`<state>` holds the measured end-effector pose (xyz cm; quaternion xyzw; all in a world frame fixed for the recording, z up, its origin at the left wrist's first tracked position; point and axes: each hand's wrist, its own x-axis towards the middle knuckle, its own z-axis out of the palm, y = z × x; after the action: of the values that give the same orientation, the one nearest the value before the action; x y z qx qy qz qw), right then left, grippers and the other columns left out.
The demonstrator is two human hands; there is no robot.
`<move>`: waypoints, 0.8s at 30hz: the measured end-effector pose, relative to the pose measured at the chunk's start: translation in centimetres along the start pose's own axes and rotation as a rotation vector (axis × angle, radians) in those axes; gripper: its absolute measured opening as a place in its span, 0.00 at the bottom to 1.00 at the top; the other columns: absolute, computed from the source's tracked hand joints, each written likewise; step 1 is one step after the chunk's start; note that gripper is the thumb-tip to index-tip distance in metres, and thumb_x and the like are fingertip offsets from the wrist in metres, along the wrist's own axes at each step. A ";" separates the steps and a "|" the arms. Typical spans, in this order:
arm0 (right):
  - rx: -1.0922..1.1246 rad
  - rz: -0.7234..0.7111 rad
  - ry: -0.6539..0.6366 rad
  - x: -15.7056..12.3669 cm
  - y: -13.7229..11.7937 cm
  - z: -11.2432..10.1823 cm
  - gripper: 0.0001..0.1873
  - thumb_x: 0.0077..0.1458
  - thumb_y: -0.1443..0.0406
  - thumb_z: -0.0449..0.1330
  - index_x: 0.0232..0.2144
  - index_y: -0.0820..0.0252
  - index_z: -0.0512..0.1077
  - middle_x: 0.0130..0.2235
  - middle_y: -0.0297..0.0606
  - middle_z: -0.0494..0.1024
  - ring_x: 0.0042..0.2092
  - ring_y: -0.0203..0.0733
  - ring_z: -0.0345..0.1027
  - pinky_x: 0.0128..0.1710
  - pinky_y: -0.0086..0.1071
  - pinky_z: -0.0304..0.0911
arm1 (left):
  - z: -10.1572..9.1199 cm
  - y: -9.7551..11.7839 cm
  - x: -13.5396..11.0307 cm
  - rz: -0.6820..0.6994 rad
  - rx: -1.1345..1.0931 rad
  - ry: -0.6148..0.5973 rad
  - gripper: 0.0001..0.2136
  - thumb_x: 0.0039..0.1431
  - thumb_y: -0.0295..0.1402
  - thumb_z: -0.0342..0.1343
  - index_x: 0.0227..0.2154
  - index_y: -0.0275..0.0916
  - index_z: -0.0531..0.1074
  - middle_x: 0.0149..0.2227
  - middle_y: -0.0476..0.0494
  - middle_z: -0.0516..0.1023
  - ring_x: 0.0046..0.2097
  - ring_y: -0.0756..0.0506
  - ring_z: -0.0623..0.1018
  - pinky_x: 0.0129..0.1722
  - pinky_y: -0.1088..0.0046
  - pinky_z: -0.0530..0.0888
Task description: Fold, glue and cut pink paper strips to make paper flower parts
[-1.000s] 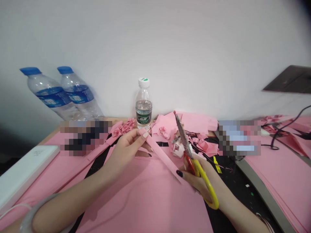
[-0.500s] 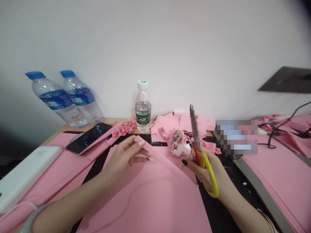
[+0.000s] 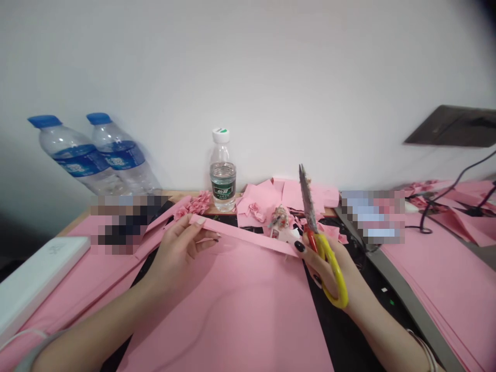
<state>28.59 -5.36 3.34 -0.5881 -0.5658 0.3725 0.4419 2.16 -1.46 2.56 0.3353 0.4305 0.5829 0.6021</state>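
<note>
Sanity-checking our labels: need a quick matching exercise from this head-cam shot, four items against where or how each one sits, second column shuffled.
Items:
1. Scissors
2. Pink paper strip
3. White-capped bottle
4. Blue-capped bottles

Places and states:
A. Upright near the foot of the wall
B. Far left, by the wall
C. Stretched from the left hand to the right hand
D. Held in the right hand, blades pointing up

Pairs: 1-D, 2-C, 3-A, 4-B
</note>
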 end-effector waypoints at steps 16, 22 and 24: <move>0.058 -0.035 -0.138 -0.8 -0.9 1.1 0.13 0.51 0.59 0.63 0.26 0.55 0.61 0.25 0.28 0.63 0.26 0.35 0.58 0.26 0.29 0.61 | 1.8 3.6 0.9 0.265 1.149 -0.783 0.08 0.57 0.33 0.58 0.37 0.47 0.81 0.39 0.46 0.82 0.42 0.40 0.79 0.42 0.71 0.71; 0.017 -0.017 -0.213 -1.0 -0.6 1.2 0.12 0.50 0.62 0.61 0.25 0.56 0.59 0.25 0.27 0.59 0.26 0.33 0.52 0.24 0.27 0.57 | 6.1 0.7 -1.3 0.043 0.909 -1.019 0.15 0.63 0.32 0.44 0.42 0.45 0.76 0.25 0.49 0.76 0.23 0.46 0.74 0.23 0.74 0.68; -0.002 -0.030 -0.199 -0.8 -0.6 0.8 0.13 0.50 0.62 0.61 0.24 0.56 0.58 0.25 0.27 0.58 0.25 0.33 0.50 0.22 0.27 0.52 | 6.2 0.7 -0.9 0.037 0.834 -0.909 0.11 0.61 0.31 0.48 0.35 0.43 0.77 0.22 0.51 0.72 0.22 0.48 0.70 0.22 0.75 0.65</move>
<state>27.57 -6.13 3.58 -0.5402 -0.6161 0.4217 0.3883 7.56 -1.67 5.79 0.7649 0.3168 0.1746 0.5331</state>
